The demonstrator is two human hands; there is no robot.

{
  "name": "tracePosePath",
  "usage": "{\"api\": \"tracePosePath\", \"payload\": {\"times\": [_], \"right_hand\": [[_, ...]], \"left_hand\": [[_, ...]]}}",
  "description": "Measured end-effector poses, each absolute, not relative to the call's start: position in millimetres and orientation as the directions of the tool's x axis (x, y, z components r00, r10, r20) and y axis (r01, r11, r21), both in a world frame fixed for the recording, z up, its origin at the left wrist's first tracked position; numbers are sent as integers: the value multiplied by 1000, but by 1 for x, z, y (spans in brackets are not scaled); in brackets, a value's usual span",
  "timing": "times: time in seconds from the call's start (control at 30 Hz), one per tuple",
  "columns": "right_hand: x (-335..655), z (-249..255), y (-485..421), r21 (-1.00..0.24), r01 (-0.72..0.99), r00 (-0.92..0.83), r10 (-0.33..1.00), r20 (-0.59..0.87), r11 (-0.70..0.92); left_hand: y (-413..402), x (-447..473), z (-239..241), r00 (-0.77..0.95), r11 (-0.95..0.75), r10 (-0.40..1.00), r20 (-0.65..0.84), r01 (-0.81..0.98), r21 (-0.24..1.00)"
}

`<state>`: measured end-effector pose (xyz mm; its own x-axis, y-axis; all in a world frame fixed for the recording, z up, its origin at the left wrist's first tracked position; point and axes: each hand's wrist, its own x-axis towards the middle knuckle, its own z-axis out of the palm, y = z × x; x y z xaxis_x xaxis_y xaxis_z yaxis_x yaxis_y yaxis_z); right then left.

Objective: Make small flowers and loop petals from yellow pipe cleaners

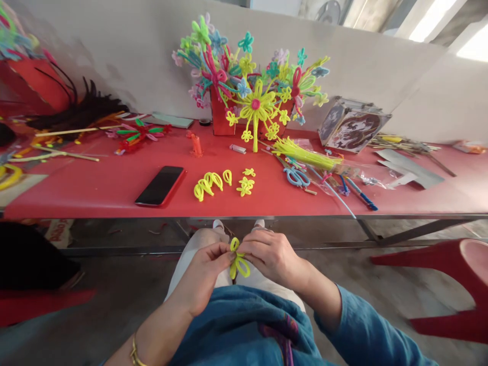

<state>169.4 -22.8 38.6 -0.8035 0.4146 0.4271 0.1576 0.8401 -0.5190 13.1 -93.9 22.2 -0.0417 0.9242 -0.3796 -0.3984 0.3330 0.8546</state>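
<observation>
Above my lap, a small yellow pipe-cleaner flower [240, 266] with looped petals is pinched between both hands. My left hand [209, 267] grips it from the left with thumb and forefinger. From the right, the closed fingers of my right hand [270, 254] hold it; their tips partly cover its middle. On the table ahead lie several yellow pipe-cleaner loops [208, 183] and, beside them, a little pile of small yellow flowers [246, 186]. Behind these stands a large yellow pipe-cleaner flower [259, 109] with a pink centre.
A phone [160, 186] lies left on the red table [95, 193]. To the right are blue scissors [296, 177], a bundle of yellow pipe cleaners [305, 155] and grey sheets [412, 168]. Red boxes [223, 114] of colourful flowers stand at the back. A red stool [450, 264] is at right.
</observation>
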Motion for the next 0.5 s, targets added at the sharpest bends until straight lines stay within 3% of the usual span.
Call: {"api": "tracePosePath", "payload": {"times": [0.1,0.17,0.27,0.3,0.37,0.43,0.5], "right_hand": [[168,42,-25,-489,212,-797,439,414,846],[164,43,-29,-607,246,-752,544,373,756],[157,41,-35,-912,223,-675,729,109,343],[155,39,-36,-973,182,-669,743,-18,140],[151,34,-38,-974,96,-679,702,-215,-206],[148,30,-38,-939,39,-681,679,-275,-341],[148,27,-37,-947,24,-665,702,-254,-320]], "left_hand": [[-96,15,24,-77,308,931,-358,-363,879],[-99,15,25,-134,240,949,-285,-277,930],[-103,13,26,-230,92,969,-94,-20,996],[-104,12,26,-255,32,967,-13,72,997],[-105,11,25,-286,-58,951,116,201,978],[-104,10,21,-288,-35,953,95,207,978],[-102,10,17,-250,76,967,-53,81,994]]}}
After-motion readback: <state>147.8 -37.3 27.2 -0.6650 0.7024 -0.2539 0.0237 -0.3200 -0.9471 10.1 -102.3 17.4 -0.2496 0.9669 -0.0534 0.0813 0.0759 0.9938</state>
